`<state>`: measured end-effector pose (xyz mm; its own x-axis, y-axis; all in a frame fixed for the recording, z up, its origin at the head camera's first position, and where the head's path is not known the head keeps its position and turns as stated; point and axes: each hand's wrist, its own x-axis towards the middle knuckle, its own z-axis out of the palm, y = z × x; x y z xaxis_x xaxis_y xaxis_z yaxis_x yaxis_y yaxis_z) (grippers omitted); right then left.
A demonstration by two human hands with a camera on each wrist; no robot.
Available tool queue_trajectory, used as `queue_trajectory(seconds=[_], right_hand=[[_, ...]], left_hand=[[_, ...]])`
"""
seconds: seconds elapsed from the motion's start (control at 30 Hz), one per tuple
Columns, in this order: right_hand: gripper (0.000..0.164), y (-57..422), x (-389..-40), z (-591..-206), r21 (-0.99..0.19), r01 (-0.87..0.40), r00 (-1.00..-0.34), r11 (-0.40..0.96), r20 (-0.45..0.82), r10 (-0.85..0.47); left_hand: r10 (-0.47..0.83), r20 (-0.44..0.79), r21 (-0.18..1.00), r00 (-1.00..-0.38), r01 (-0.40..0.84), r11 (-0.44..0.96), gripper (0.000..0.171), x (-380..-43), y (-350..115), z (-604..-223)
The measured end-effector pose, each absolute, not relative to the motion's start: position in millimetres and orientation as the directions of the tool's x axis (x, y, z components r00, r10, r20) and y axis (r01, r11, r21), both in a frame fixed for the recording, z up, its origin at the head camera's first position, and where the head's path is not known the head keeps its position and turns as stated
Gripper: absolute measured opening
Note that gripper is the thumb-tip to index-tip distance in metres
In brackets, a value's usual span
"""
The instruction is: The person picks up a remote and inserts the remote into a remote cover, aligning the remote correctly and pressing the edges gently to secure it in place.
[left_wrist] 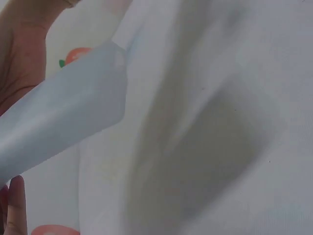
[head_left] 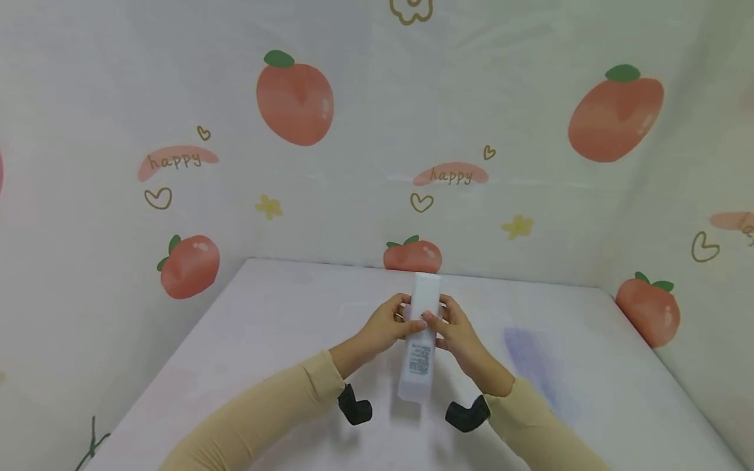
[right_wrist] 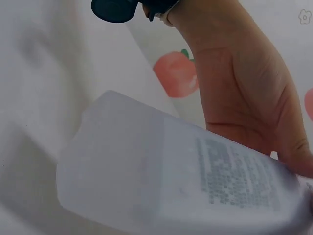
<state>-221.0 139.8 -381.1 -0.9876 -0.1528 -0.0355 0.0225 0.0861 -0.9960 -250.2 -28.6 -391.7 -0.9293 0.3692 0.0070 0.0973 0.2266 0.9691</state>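
Held up in front of me over the table is a long white bottle (head_left: 420, 341), tilted, with a frosted lower end and a block of small dark print. My left hand (head_left: 385, 327) grips it from the left, thumb across the printed side. From the right, my right hand (head_left: 466, 337) grips the same stretch, its thumb also on that side; fingers of both hands are partly hidden behind. The right wrist view shows the bottle's squarish base (right_wrist: 112, 152) and the print (right_wrist: 234, 174). Seen from the left wrist, the bottle (left_wrist: 68, 110) casts a shadow below.
A white-covered table (head_left: 283, 301) spreads beneath the hands, with a faint purple patch (head_left: 536, 366) on the right. Behind it hangs a white curtain (head_left: 365, 104) printed with red fruit. Black wrist devices (head_left: 355, 407) jut inward from both sleeves.
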Motion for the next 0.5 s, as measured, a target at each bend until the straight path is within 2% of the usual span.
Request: queue_trajectory(seconds=[0.1, 0.23, 0.37, 0.5], right_hand=[[0.054, 142, -220, -385, -0.998, 0.031, -0.986, 0.049, -0.039, -0.161], [0.054, 146, -218, -390, -0.998, 0.062, -0.986, -0.03, -0.057, -0.154], [0.038, 145, -216, -394, -0.994, 0.062, -0.988, -0.089, -0.048, -0.144], [0.021, 141, -216, -396, -0.98, 0.044, -0.997, -0.194, -0.03, -0.076]], left_hand=[[0.355, 0.005, 0.964, -0.935, 0.099, 0.247, 0.043, -248, -29, -391], [0.297, 0.001, 0.988, -0.955, 0.048, 0.149, 0.039, -247, -32, -385], [0.284, -0.021, 0.998, -0.959, -0.004, 0.062, 0.043, -249, -33, -382], [0.297, -0.029, 0.999, -0.954, -0.016, 0.049, 0.046, -251, -32, -382]])
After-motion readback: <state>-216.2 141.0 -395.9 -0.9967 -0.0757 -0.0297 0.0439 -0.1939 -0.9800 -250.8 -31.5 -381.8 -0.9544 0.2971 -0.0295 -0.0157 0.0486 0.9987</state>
